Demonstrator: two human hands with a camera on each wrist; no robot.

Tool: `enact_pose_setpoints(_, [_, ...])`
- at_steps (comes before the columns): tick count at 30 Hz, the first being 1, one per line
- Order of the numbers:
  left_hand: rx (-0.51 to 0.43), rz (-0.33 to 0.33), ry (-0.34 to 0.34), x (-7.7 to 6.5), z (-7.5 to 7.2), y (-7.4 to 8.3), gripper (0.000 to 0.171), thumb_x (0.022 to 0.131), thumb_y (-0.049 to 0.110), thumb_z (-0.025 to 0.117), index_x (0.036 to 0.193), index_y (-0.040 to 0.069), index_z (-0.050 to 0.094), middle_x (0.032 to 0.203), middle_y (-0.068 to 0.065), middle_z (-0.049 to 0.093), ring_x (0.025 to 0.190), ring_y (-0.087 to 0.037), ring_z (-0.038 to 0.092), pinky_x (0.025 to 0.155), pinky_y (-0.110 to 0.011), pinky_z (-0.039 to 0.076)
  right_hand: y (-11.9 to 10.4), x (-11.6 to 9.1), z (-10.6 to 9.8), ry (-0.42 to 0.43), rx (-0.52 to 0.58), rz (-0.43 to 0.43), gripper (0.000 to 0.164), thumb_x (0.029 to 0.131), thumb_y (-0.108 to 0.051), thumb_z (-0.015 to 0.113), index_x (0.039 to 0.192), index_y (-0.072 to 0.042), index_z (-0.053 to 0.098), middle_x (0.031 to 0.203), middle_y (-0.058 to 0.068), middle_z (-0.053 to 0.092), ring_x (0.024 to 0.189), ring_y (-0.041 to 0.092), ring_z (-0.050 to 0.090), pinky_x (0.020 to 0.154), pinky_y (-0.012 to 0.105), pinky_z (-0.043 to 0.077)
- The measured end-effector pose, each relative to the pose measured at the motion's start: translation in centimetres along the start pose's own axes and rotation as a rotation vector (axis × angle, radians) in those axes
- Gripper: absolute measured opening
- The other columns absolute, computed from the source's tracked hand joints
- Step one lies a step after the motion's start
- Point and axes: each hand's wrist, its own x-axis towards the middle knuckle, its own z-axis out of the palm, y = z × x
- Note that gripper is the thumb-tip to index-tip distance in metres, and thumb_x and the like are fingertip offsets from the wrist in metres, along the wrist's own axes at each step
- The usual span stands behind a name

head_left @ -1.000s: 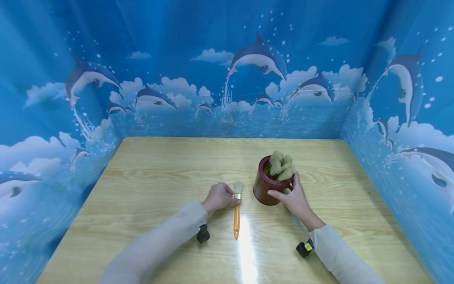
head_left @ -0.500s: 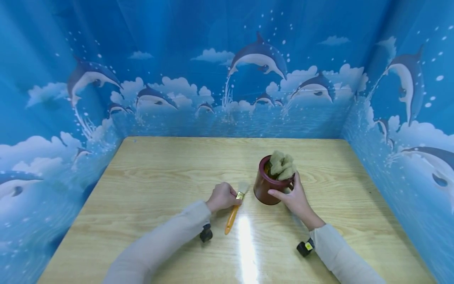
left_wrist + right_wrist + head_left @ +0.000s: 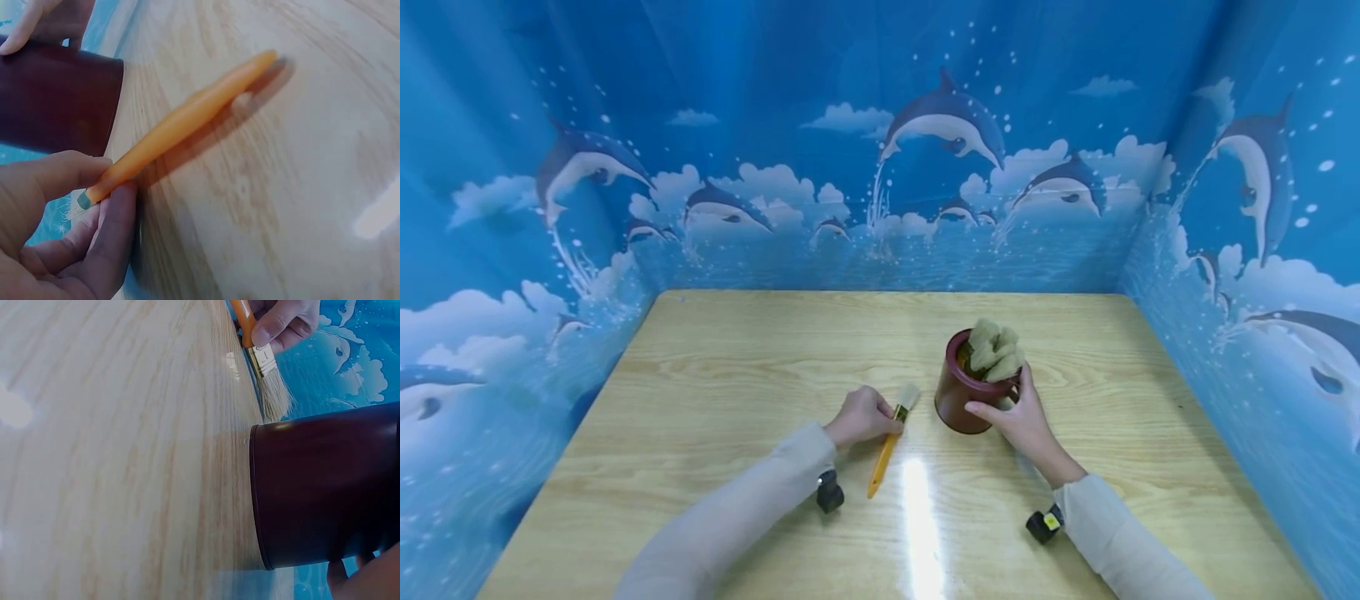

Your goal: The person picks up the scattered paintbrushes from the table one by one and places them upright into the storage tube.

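My left hand [image 3: 863, 417] pinches a paintbrush [image 3: 883, 462] near its metal ferrule, low over the table. The brush has an orange handle with a hole at its end, and its pale bristles [image 3: 274, 395] point away and to the right, toward the mug. Close beside them stands an upright dark reddish-brown mug [image 3: 964, 404]. My right hand [image 3: 1024, 423] grips the mug on its right side at the handle, thumb across the front; some fingers are hidden behind it. A crumpled tan spongy-looking piece [image 3: 994, 350] sticks out of the mug's mouth, over darker contents.
The pale wood-grain table [image 3: 760, 350] carries a bright light reflection in front of the hands. Blue dolphin-print curtains [image 3: 775, 150] rise along its back, left and right edges. Black wrist cameras [image 3: 830, 492] hang at both cuffs.
The paintbrush, straight before, has turned in my left hand: its handle end swung left and its bristles tilt right. Over the last half second it shifted slightly left. The right hand and mug stayed put.
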Motion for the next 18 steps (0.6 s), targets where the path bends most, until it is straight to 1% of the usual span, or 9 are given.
enact_pose_setpoints(3, [-0.031,-0.018,-0.004,-0.2,-0.6,-0.3,0.014,0.075,0.011,0.081,0.074,0.005,0.068,0.068,-0.002,0.065,0.057,-0.009,0.059,0.050,-0.020,0.050,0.6,0.2,0.0,0.004,-0.013,0.003,0.102,0.082,-0.021,0.078,0.153,-0.027,0.006,0.156,0.004,0.018,0.142,0.029,0.020,0.112,0.059,0.022])
enact_pose_setpoints(5, [-0.049,-0.024,-0.002,-0.3,-1.1,-0.4,0.015,0.075,0.010,0.081,0.075,0.004,0.067,0.069,-0.003,0.065,0.057,-0.010,0.061,0.051,-0.020,0.052,0.6,0.2,0.0,0.004,-0.013,0.005,0.102,0.082,-0.021,0.078,0.153,-0.026,0.005,0.156,0.005,0.018,0.142,0.030,0.019,0.112,0.060,0.021])
enact_pose_setpoints(10, [-0.062,-0.053,-0.001,-0.4,-2.4,-0.3,0.013,0.077,0.011,0.079,0.077,0.005,0.068,0.072,-0.003,0.066,0.061,-0.013,0.064,0.056,-0.024,0.054,-1.2,-0.4,0.0,-0.006,-0.007,0.010,0.101,0.082,-0.016,0.076,0.153,-0.017,0.005,0.156,0.012,0.017,0.142,0.036,0.018,0.111,0.062,0.021])
enact_pose_setpoints(13, [-0.085,-0.071,0.008,-0.3,-3.2,0.0,0.012,0.078,0.012,0.079,0.078,0.004,0.069,0.074,-0.004,0.067,0.066,-0.017,0.067,0.062,-0.028,0.057,-2.3,-0.8,0.1,-0.009,-0.010,0.011,0.100,0.083,-0.015,0.075,0.153,-0.014,0.005,0.156,0.014,0.017,0.142,0.036,0.019,0.111,0.062,0.021])
enact_pose_setpoints(18, [-0.146,-0.069,0.032,-0.1,-4.6,1.2,0.012,0.079,0.008,0.077,0.080,0.002,0.068,0.077,-0.008,0.068,0.069,-0.021,0.069,0.068,-0.035,0.059,-2.7,-0.9,0.2,-0.007,-0.010,0.014,0.099,0.083,-0.016,0.075,0.153,-0.014,0.005,0.156,0.014,0.018,0.142,0.035,0.019,0.112,0.061,0.021])
